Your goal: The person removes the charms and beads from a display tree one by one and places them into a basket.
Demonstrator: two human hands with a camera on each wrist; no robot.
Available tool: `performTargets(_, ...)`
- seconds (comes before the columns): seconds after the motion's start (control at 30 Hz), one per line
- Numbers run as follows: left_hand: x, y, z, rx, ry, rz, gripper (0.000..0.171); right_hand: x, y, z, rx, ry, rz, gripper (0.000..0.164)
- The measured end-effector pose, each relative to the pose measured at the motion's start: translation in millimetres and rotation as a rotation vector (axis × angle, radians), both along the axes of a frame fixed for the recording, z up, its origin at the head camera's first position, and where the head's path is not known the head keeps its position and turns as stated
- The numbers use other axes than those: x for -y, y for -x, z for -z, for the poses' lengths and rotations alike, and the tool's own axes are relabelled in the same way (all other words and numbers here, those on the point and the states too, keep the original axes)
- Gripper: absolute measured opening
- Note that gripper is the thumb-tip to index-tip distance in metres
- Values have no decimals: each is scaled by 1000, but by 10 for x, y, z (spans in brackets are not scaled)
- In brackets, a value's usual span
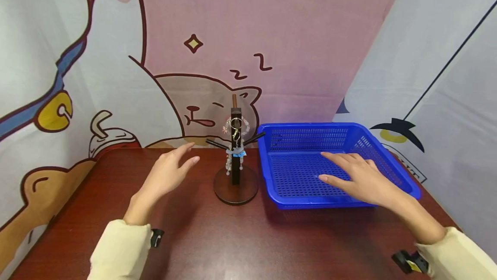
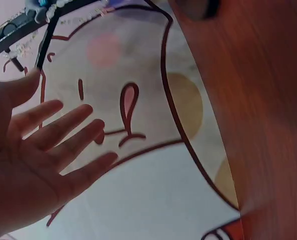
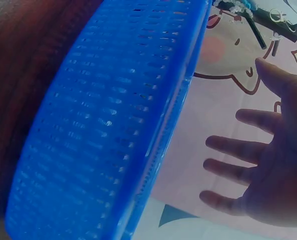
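A dark stand [image 1: 235, 172] with a round base and short angled pegs is upright on the table. Beaded strands with charms [image 1: 228, 163] and a metal ring [image 1: 235, 123] hang on it. To its left my left hand [image 1: 167, 172] hovers, fingers extended and apart from the stand. My right hand [image 1: 359, 178] is over the blue plastic basket [image 1: 326, 202], fingers spread and holding nothing. In the left wrist view the left palm [image 2: 33, 175] shows nothing in it. The right wrist view has the right hand [image 3: 283, 165] above the basket's slotted side [image 3: 103, 120].
The reddish-brown wooden table [image 1: 233, 241] reaches back to a printed cartoon cloth [image 1: 303, 55] behind it. The basket stands close to the stand's right side, and one peg [image 1: 254, 137] extends toward its rim.
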State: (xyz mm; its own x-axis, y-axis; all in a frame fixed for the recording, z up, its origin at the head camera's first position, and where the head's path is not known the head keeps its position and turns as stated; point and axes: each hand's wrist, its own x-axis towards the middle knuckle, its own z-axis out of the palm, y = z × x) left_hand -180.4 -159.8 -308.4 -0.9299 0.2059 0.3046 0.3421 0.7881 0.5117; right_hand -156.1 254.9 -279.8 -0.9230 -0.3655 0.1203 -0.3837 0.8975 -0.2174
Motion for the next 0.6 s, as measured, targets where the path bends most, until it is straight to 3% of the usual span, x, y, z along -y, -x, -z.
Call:
performTargets(0.17, -140, 145, -53, -36, -150, -3, 34, 77, 50, -63, 7, 53, -49, 57)
performTargets(0.3, -217, 235, -79, 3, -238, 0, 29, 145, 94, -95, 17, 80, -70, 54)
performTargets(0.6, -271, 340, -112, 87, -311, 9, 26, 315, 145, -163, 46, 126, -146, 49)
